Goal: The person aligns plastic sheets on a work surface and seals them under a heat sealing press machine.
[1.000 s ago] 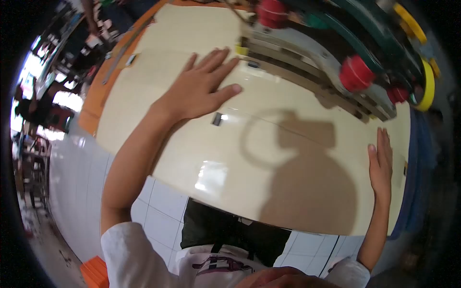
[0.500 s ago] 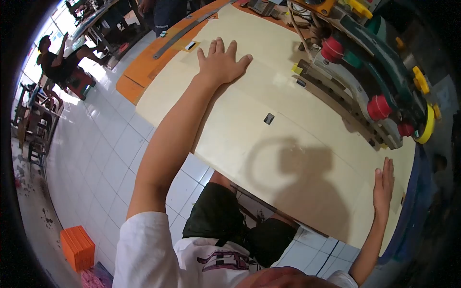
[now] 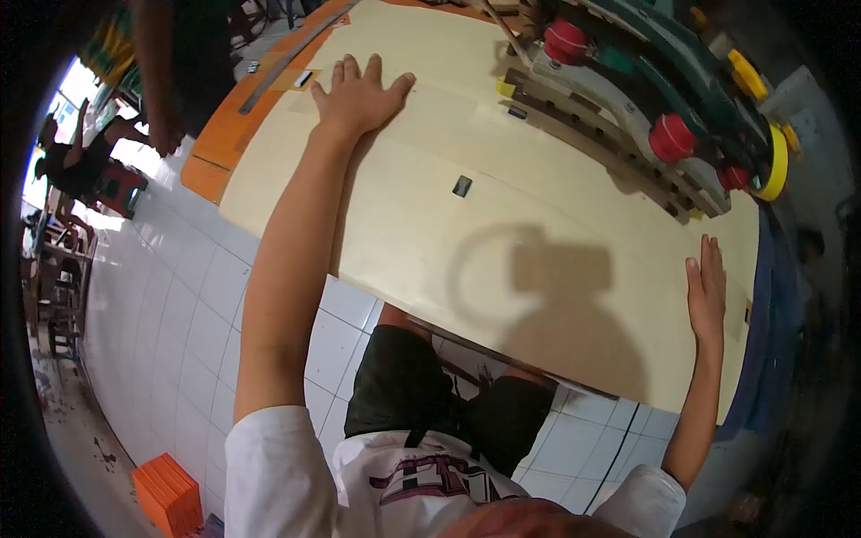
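Observation:
A large cream sheet (image 3: 404, 215) covers most of the tabletop in front of me. My left hand (image 3: 361, 97) lies on its far left part, palm down with the fingers spread, holding nothing. Near the sheet's right side, my right hand (image 3: 708, 291) rests with its fingers stretched out and nothing in it. A small dark rectangular piece (image 3: 462, 186) sits around the sheet's middle. Left of my left hand is a small white-and-dark piece (image 3: 303, 79) at the sheet's edge.
A long metal ruler (image 3: 296, 58) lies on the orange board (image 3: 211, 148) at the far left. A machine frame with red knobs (image 3: 673, 136) stands across the right back. One person (image 3: 166, 81) stands at the upper left; another person (image 3: 72, 166) sits behind. Orange crates (image 3: 168, 496) are on the floor.
The view has shifted, so the table sits higher and further left. A standing person's arm and body now show at the upper left. Both my hands stay flat on the sheet.

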### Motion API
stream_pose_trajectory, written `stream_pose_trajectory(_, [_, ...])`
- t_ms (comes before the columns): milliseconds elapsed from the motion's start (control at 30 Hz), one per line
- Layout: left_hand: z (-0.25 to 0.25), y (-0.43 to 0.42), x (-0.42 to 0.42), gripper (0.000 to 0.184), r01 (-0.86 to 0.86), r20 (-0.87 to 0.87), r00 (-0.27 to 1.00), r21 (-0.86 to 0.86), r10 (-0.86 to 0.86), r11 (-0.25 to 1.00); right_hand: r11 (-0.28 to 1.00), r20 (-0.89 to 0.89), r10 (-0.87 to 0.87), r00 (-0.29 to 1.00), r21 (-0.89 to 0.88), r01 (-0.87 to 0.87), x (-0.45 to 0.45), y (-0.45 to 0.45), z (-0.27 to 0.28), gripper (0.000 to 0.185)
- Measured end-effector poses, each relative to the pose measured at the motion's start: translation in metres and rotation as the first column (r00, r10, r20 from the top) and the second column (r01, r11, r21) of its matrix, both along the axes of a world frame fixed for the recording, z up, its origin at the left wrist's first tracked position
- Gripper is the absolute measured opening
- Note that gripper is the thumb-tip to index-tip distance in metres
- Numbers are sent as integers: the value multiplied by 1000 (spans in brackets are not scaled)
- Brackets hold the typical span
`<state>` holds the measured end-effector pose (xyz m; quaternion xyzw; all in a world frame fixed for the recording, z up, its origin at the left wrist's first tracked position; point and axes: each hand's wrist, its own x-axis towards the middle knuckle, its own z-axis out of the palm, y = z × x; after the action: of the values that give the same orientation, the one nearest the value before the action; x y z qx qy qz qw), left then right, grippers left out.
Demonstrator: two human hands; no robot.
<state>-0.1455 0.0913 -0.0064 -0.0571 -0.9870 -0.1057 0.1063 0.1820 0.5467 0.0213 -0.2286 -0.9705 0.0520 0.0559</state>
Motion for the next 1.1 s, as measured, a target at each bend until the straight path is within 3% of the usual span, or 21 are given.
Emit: stream_pose_trajectory(1100, [-4, -3, -3, 81, 2, -43, 999, -26, -4, 1000, 1000, -28, -7, 1000, -6, 7, -1, -3, 1, 65])
